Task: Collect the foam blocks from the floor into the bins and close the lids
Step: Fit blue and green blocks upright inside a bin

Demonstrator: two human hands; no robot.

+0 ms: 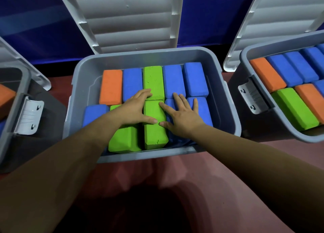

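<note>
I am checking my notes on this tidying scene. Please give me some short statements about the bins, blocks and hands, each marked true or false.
1. The left hand and the right hand rest flat on blocks in the middle bin. True.
2. The middle bin is closed. False: its lid stands open behind it.
3. One orange block lies in the middle bin's back row. True.
4. The bin on the right is empty. False: the right bin holds blue, orange and green blocks.
</note>
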